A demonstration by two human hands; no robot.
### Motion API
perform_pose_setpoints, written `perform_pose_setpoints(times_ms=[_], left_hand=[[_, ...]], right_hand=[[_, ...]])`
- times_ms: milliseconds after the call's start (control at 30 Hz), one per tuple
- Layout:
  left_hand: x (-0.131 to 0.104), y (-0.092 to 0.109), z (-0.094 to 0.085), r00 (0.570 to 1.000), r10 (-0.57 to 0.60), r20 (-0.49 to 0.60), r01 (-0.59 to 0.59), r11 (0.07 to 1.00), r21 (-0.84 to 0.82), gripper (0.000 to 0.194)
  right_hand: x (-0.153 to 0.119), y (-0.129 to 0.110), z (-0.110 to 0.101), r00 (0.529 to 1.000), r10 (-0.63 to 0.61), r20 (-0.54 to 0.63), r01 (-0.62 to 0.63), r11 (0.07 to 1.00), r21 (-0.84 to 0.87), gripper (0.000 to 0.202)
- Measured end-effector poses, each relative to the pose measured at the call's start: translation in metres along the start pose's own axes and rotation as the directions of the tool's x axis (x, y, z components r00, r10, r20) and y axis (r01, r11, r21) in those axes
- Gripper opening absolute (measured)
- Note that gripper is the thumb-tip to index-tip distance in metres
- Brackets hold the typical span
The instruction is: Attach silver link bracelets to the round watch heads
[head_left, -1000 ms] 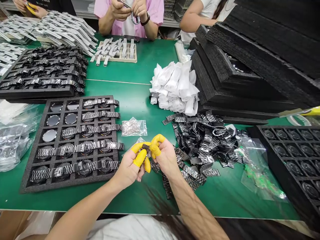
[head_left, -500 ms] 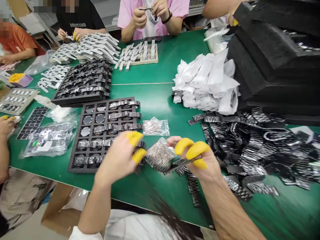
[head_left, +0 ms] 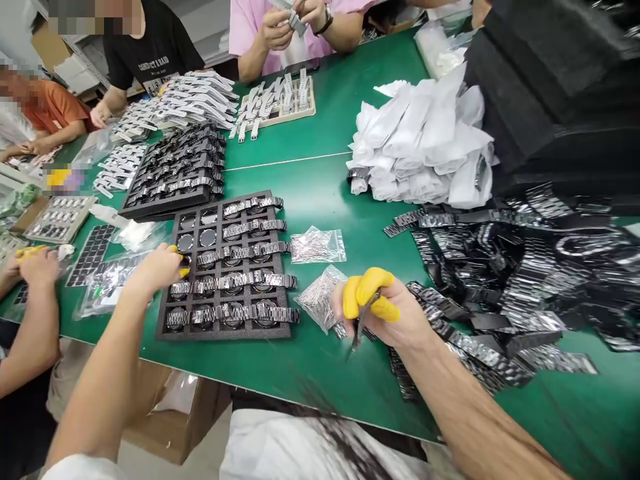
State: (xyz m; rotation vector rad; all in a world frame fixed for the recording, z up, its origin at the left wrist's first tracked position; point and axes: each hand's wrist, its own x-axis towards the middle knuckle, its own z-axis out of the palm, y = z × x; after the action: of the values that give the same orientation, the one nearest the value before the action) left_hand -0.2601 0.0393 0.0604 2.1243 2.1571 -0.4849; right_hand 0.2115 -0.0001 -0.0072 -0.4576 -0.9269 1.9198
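While the right hand pinches a dark metal strap between bent, yellow-covered fingers, the strap's free length hangs over the green table; the strap pile lies beside that arm, probably for easy reach; the left hand is at the foam tray's left edge, fingers partly curled, their hold unclear; the tray's pockets seem to keep watches apart; white-wrapped bundles lie heaped beyond.

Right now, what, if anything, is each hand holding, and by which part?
The right hand pinches a dark strap near its upper end. The left hand is at the foam tray; its grip cannot be told.
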Motion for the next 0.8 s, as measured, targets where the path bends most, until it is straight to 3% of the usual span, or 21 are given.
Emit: perform_pose_setpoints(times_ms=[100,200,267,333,400,500,533,700,800], left_hand=[[-0.005,-0.003,0.001,0.998,0.065,-0.009,-0.065,0.998,-0.006,0.025],[-0.02,-0.002,0.003,0.993,0.06,-0.103,-0.066,0.996,-0.055,0.03],[-0.027,0.003,0.004,0.976,-0.071,-0.207,0.018,0.969,-0.247,0.028],[-0.03,0.013,0.005,0.928,-0.262,-0.264,0.099,0.859,-0.503,0.031],[-0.027,0.029,0.005,0.893,-0.37,-0.257,0.117,0.742,-0.66,0.037],[-0.02,0.066,-0.001,0.928,-0.309,-0.209,0.023,0.607,-0.795,0.043],[-0.018,0.082,-0.004,0.944,-0.266,-0.197,-0.032,0.519,-0.854,0.047],[-0.011,0.179,-0.021,0.946,-0.099,-0.308,-0.286,0.192,-0.939,0.039],[-0.009,0.23,-0.018,0.966,0.064,-0.252,-0.245,-0.09,-0.965,0.036]], right_hand=[[0.001,-0.001,0.002,1.0,-0.02,-0.001,0.02,1.0,0.008,0.039],[0.002,-0.002,0.005,1.0,-0.025,-0.003,0.025,1.0,0.018,0.041],[0.002,-0.002,0.008,1.0,-0.025,0.012,0.025,0.999,0.04,0.041],[0.003,-0.001,0.012,1.0,-0.018,0.022,0.017,0.998,0.059,0.039],[0.003,0.003,0.015,1.0,0.004,0.014,-0.005,0.998,0.067,0.038],[0.005,0.012,0.016,0.999,0.045,-0.002,-0.044,0.997,0.059,0.038],[0.006,0.015,0.015,0.999,0.053,-0.004,-0.052,0.997,0.051,0.038],[0.009,0.023,0.014,0.994,0.069,-0.082,-0.066,0.997,0.046,0.04],[0.011,0.024,0.016,0.988,0.076,-0.136,-0.069,0.996,0.053,0.043]])
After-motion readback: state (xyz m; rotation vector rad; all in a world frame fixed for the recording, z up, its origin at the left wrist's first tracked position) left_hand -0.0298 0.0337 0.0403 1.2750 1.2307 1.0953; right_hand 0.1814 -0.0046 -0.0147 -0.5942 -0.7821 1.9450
